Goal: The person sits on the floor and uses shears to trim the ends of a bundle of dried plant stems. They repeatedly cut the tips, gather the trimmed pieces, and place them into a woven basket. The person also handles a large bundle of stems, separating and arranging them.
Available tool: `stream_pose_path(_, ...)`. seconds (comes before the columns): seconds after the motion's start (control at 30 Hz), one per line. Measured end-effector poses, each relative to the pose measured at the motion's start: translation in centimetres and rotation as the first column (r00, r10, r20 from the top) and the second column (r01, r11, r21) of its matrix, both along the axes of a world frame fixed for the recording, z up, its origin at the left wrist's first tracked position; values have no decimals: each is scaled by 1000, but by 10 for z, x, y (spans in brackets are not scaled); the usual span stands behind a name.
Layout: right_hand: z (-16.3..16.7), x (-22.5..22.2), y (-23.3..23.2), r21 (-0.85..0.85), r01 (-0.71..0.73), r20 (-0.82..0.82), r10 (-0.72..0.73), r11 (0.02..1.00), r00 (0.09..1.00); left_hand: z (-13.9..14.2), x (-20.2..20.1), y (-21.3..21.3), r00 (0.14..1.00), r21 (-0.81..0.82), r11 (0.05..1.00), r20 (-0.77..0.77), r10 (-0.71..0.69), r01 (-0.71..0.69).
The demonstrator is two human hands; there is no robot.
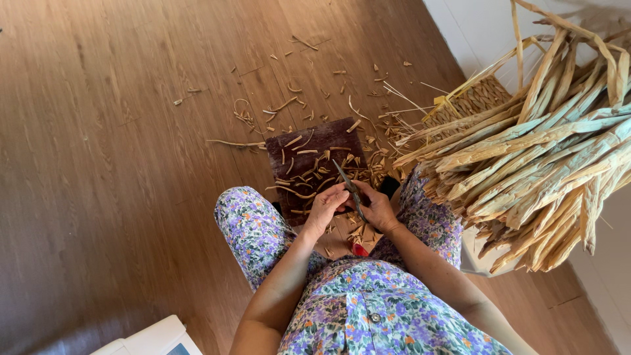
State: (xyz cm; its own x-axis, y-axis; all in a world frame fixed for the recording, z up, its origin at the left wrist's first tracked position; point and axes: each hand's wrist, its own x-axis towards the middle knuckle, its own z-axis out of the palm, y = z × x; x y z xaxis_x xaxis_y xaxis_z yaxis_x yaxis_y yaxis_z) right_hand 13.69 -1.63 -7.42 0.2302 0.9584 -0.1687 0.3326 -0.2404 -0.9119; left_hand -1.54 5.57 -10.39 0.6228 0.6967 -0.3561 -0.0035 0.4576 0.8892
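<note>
Head view, looking straight down at my lap. My left hand (323,209) and right hand (376,207) meet just above my knees, fingers curled in tight. Right hand is closed around the handle of a knife (350,188), thin dark blade pointing up and far-left from the fist. Left hand is pinched narrow right beside the blade. It looks like it grips a small strip piece, but the piece is too hidden to tell for sure.

Just past the hands, on the floor, lies a dark brown board (315,138), square-ish, covered in short tan cuttings (299,172). More scraps (289,105) are scattered on the wooden floor (112,164) far of the board and to its right. One long curled strip (235,142) lies left of the board.

On the right, a big bundle of dried leaves (545,164), pale tan and greenish, fans out toward near-left, its cut ends close to my right knee. Behind it, far right, a woven basket (470,102) sits against the white wall (480,29).

I wear a floral dress (368,309) covering both knees. A small red thing (359,250) shows between my legs, near the hands, can't tell what. A white object's corner (154,338) is at near left.
</note>
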Motion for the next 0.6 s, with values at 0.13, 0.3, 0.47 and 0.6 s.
stream_pose_path(0.13, 2, 1, 0, 34, 8, 6, -8, 999, 1000, 1, 0, 0, 1000, -17, 1000, 23, -18, 19)
stream_pose_path(0.3, 2, 1, 1, 68, 22, 0, -22, 997, 1000, 2, -2, 3, 998, -21, 999, 41, -50, 50)
stream_pose_path(0.47, 1, 6, 2, 100, 24, -56, -18, 995, 998, 3, 3, 4, 996, -12, 997, 57, -75, 76)
stream_pose_path(0.6, 1, 10, 1, 81, 24, -33, -22, 996, 999, 5, 6, 5, 995, -15, 996, 55, -83, 84)
